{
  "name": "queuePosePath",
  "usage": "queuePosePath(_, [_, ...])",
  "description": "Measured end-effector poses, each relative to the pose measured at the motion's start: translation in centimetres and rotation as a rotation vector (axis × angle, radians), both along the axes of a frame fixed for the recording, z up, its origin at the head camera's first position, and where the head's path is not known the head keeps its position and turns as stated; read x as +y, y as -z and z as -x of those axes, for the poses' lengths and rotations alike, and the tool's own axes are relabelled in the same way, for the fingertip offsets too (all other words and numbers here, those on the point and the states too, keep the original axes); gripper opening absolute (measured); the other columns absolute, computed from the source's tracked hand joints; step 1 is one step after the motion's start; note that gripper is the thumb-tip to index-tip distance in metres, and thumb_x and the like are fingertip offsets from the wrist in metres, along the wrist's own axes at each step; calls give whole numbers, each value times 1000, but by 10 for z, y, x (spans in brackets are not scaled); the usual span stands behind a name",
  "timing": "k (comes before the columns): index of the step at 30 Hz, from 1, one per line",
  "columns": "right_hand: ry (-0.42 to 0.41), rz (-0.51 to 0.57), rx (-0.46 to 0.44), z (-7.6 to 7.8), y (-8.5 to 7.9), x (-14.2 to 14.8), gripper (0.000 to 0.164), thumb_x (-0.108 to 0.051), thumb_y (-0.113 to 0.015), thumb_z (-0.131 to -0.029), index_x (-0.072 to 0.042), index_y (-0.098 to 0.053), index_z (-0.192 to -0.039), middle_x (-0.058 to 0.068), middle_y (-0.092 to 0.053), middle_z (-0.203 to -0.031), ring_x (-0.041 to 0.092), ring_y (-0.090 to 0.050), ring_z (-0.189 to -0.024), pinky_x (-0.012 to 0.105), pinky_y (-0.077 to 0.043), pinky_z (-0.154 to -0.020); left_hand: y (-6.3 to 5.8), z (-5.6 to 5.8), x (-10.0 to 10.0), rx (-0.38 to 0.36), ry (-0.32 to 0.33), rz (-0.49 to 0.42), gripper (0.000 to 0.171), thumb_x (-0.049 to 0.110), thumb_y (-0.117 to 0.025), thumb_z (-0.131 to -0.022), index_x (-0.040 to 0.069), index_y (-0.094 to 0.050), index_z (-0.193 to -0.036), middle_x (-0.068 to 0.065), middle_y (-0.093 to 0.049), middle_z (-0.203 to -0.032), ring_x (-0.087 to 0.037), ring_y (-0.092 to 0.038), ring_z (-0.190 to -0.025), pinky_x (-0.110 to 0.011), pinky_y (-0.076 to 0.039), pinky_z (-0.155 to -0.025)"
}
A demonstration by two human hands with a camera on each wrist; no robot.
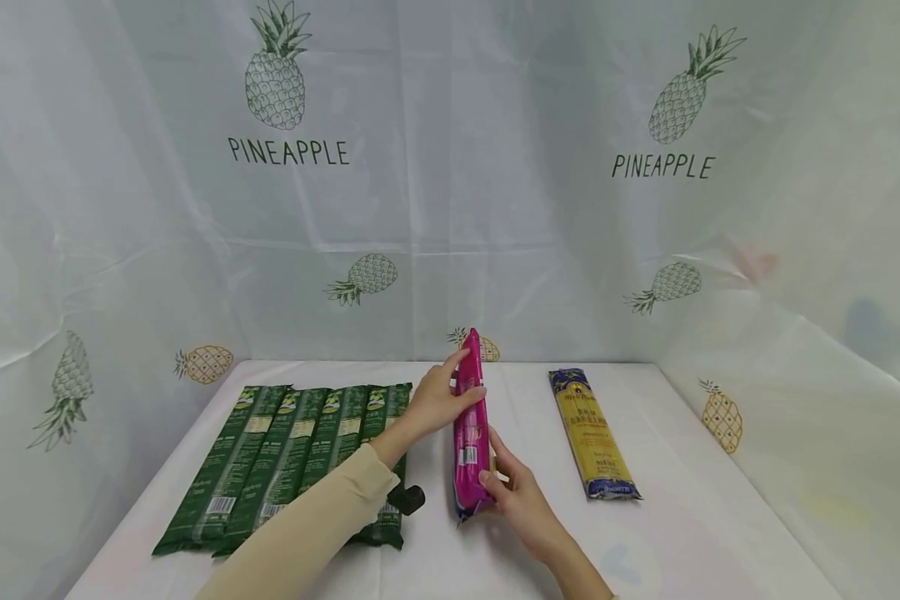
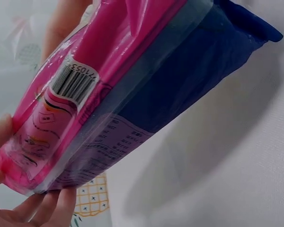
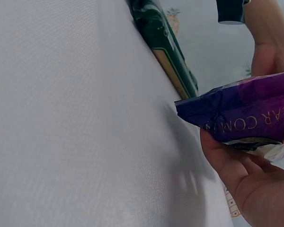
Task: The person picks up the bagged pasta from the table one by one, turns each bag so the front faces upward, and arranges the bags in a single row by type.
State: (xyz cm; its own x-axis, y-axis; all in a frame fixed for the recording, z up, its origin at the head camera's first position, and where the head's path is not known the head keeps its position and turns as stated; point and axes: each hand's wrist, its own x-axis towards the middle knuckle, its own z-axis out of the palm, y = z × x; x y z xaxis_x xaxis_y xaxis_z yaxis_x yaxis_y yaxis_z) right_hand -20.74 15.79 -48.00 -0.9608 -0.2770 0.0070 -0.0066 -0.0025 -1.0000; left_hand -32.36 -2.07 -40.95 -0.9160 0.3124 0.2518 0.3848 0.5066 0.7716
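Observation:
Both hands hold a glossy pink packet with blue-purple parts (image 1: pixel 471 433), turned on its narrow side over the middle of the white table. My left hand (image 1: pixel 437 398) grips its far end, thumb on the near face and fingers round the side. My right hand (image 1: pixel 521 504) holds the near lower end between thumb and fingers. A barcode and printed panel mark the packet (image 2: pixel 61 123) in the left wrist view, where fingers of my left hand (image 2: pixel 42 205) curl under its end. In the right wrist view my right hand (image 3: pixel 260 189) supports its purple, gold-lettered end. Its contents are hidden.
Several dark green packets (image 1: pixel 228 467) lie side by side on the left of the table (image 1: pixel 690 533), partly behind my left sleeve. To the right lies a yellow and blue spaghetti packet (image 1: pixel 592 437). A pineapple-print curtain (image 1: pixel 465 183) closes off the back and sides.

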Motion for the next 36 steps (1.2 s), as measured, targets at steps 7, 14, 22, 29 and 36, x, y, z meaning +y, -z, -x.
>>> queuePosePath(7, [-8, 1, 16, 1, 2, 0, 73, -10, -51, -112, -30, -16, -172, 33, -39, -157, 28, -65, -120, 44, -60, -95, 4, 1, 1, 56, 15, -2, 79, 33, -74, -102, 24, -33, -168, -23, -56, -137, -29, -64, -105, -42, -62, -80])
queuePosePath(14, [-5, 4, 12, 1, 2, -2, 74, -6, -51, -111, -29, -18, -172, 33, -41, -155, 29, -66, -118, 45, -61, -93, 7, 1, 2, 41, 15, 55, 66, 29, -68, -105, 31, -40, -165, -23, -52, -133, -28, -58, -103, -42, -58, -78])
queuePosePath(22, [6, -75, 45, -1, -3, -3, 72, -11, -55, -111, -30, -22, -172, 29, -48, -147, 28, -67, -116, 41, -62, -90, 7, -1, 2, 7, -14, -10, 48, 16, -62, -105, 26, -57, -152, -21, -53, -131, -27, -57, -99, -38, -60, -72])
queuePosePath(29, [63, -183, 37, -2, -9, -6, 72, -28, -64, -109, -35, -27, -170, 21, -52, -141, 23, -66, -105, 36, -60, -85, 7, 0, 1, 6, -48, -100, 43, 12, -63, -105, 18, -59, -147, -19, -60, -132, -26, -68, -99, -36, -63, -73])
queuePosePath(36, [-1, 4, -98, -4, -11, -6, 81, -34, -61, -109, -36, -11, -172, 27, -35, -153, 25, -63, -117, 42, -59, -97, 4, -3, 1, -44, -62, -151, 44, 10, -61, -106, 17, -58, -149, -17, -61, -145, -27, -67, -111, -38, -61, -78])
